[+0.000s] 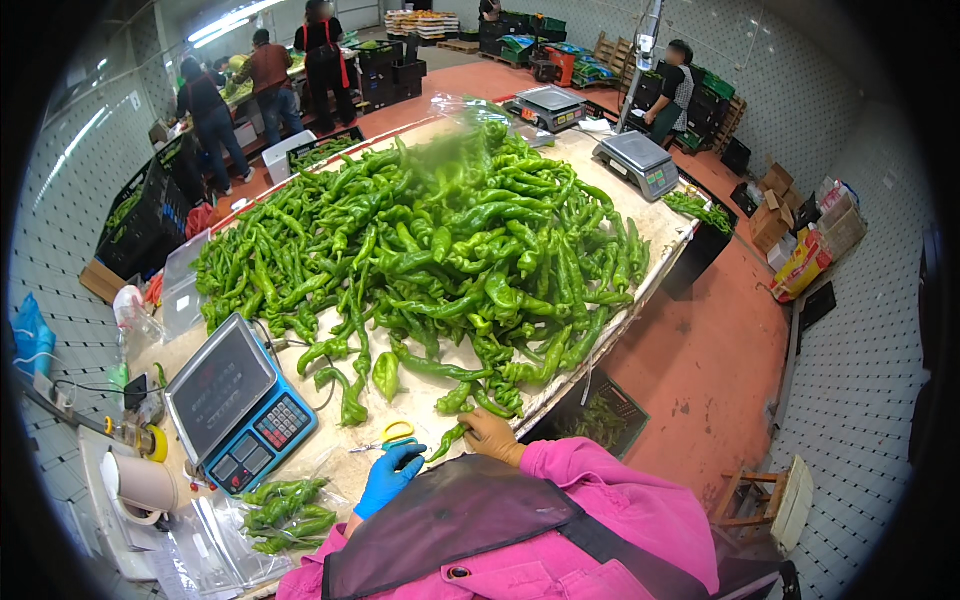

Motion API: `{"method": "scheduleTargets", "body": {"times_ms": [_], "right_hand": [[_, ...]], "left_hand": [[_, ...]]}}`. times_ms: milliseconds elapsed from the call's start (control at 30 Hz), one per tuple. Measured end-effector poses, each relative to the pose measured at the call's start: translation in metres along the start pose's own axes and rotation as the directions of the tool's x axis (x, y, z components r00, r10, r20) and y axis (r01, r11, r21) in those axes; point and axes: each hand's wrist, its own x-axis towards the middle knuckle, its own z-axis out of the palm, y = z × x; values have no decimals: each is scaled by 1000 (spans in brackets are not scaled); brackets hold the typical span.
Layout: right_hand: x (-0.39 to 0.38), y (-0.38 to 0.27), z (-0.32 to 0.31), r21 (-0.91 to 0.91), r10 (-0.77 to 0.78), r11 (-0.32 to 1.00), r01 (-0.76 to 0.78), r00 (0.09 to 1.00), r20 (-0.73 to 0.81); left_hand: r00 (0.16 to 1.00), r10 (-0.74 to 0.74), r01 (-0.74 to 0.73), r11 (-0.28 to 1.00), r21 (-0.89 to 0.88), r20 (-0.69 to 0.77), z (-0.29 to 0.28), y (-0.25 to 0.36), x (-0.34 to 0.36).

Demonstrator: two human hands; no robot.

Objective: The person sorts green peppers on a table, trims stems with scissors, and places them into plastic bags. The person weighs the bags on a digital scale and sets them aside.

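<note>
My left hand (390, 478), in a blue glove, rests open at the table's front, fingers slightly curved, below yellow-and-teal scissors (393, 437). My right hand (488, 437), in a tan glove, grips a single green pepper (448, 440) by its end. Beyond both hands, a large heap of green peppers (430, 250) covers much of the pale tabletop (445, 145). A blue scale (240, 405) stands left of my hands. Bagged peppers (290, 515) lie at the lower left beside clear bags (210, 550).
Two scales (635, 160) (548, 105) sit at the table's far right. Several people (272, 85) work at the back left; one (672, 95) stands at the right. A crate (625, 420) is below the table's right edge, near a wooden chair (765, 500). Boxes (775, 205) line the right wall.
</note>
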Motion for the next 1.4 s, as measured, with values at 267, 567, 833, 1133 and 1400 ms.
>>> {"method": "scheduleTargets", "body": {"times_ms": [267,567,833,1133,1400], "right_hand": [[0,2,1,-10,-8,1000,8,1000,-10],[-1,2,2,-26,4,1000,-4,1000,2],[-1,3,1,-27,-5,1000,5,1000,0],[0,-1,-1,0,25,1000,-25,999,27],[0,-4,-2,-15,37,999,-36,999,35]], "left_hand": [[1000,0,0,1000,-22,-5,0,-1,0],[1000,15,-15,1000,-26,-8,0,-1,0],[1000,-14,15,999,-39,18,-1,1,-1],[998,-56,57,995,-82,17,-1,-5,0],[998,-55,58,993,-100,34,-1,-5,0]]}}
